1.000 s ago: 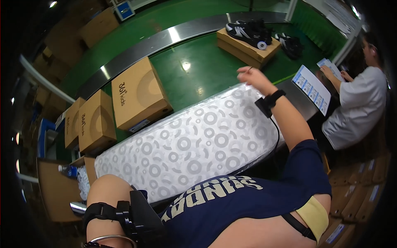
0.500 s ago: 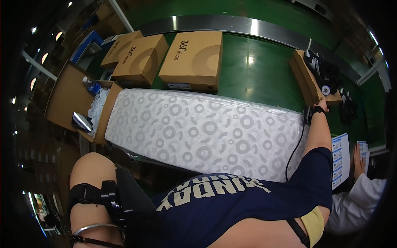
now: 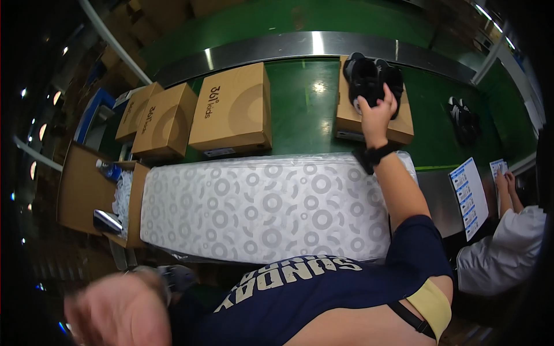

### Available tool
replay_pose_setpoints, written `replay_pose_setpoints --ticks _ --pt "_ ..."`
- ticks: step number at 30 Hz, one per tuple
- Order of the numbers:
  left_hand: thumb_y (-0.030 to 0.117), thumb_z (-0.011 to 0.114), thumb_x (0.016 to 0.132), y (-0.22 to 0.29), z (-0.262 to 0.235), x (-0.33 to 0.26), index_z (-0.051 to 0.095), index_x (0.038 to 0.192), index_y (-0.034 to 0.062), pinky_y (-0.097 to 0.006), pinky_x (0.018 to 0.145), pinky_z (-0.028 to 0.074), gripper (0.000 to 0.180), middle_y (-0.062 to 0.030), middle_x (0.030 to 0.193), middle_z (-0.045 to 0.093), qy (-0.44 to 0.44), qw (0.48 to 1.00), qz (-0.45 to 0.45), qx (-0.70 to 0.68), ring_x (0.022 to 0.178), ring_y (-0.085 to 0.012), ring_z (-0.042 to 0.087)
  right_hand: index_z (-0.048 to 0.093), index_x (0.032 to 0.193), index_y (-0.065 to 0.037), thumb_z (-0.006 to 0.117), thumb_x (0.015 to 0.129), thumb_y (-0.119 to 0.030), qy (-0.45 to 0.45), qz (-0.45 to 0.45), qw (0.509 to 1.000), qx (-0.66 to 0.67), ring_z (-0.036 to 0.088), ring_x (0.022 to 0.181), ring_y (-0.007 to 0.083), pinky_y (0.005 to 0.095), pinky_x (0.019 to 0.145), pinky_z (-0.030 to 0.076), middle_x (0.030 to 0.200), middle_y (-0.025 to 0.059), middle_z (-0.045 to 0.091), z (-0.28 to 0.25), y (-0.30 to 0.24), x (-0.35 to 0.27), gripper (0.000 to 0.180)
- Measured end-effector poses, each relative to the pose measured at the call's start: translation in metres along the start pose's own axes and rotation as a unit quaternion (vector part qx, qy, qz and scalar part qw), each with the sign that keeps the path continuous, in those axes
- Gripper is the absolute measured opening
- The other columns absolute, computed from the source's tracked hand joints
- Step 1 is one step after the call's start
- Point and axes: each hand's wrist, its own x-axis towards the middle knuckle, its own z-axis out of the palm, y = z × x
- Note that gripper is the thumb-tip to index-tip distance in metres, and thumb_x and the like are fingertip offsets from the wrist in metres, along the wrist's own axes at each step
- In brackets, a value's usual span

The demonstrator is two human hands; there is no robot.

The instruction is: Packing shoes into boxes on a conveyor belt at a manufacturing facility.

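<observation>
While the right arm is stretched fwd across the patterned sheet stack [image 3: 265,210], the right hand [image 3: 376,112] is laid on the black shoes [image 3: 369,78], fingers curled over the near shoe; a closed hold is not confirmed, since the fingertips are hidden behind the shoe. A black wrist strap [image 3: 374,155] is worn on that arm. The shoes are placed on top of a brown box [image 3: 398,124] on the green belt [image 3: 300,98], at the far right of the work area, just beyond the sheet stack's far edge. The left hand [image 3: 124,308] is seen blurred at the lower-left edge, near the camera; its grip state cannot be told, and nothing is seen held.

Three more brown boxes [image 3: 231,109] are lined up on the belt to the left. An open carton [image 3: 86,190] w/ white paper is set beside the stack's left end. A second black shoe pair [image 3: 461,115] lies further right on the belt. Another person's white sleeve [image 3: 502,259] and printed sheets [image 3: 468,196] are seen at far right.
</observation>
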Motion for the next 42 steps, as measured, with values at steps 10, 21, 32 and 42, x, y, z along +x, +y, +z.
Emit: replay_pose_setpoints --ticks 10,21,32,42 --pt "0.018 0.041 0.086 0.064 0.100 -0.124 0.037 0.121 -0.0030 -0.042 0.100 0.033 0.042 -0.0214 0.110 0.053 0.215 0.184 -0.752 -0.595 0.109 -0.0327 0.048 0.051 0.094 0.000 0.062 0.072 -0.012 -0.265 -0.091 0.959 -0.044 0.056 0.068 0.0226 0.0301 0.066 0.046 0.075 0.0107 0.058 -0.038 -0.062 0.050 0.028" --pt "0.020 0.072 0.065 0.075 0.084 -0.128 0.036 0.127 0.0017 -0.041 0.105 0.022 0.074 -0.0168 0.132 0.034 -0.077 0.514 -0.674 -0.525 0.126 -0.0310 0.029 0.050 0.085 -0.004 0.061 0.069 -0.005 -0.427 0.008 0.887 0.178 0.047 0.065 0.0031 0.0160 0.058 0.040 0.072 -0.0030 0.048 -0.115 -0.202 -0.051 0.019" --pt "0.047 0.034 0.092 0.142 -0.006 -0.217 0.046 0.119 0.0049 -0.035 0.078 0.049 0.051 -0.0071 0.112 0.054 -0.035 0.232 -0.843 -0.484 0.102 -0.0189 0.053 0.045 0.116 0.000 0.057 0.084 -0.018 -0.494 0.112 0.835 0.215 0.057 0.074 0.0109 0.0228 0.064 0.045 0.079 0.0096 0.062 0.042 -0.204 -0.165 0.038" --pt "0.040 0.069 0.073 0.129 -0.032 -0.189 0.009 0.136 0.0035 -0.033 0.094 0.035 0.094 -0.0166 0.122 0.043 0.012 0.467 -0.799 -0.379 0.110 -0.0244 0.047 0.047 0.111 0.000 0.051 0.088 -0.016 -0.415 0.356 0.778 0.311 0.054 0.080 0.0088 0.0220 0.075 0.043 0.092 0.0048 0.057 0.061 -0.257 -0.164 0.028"
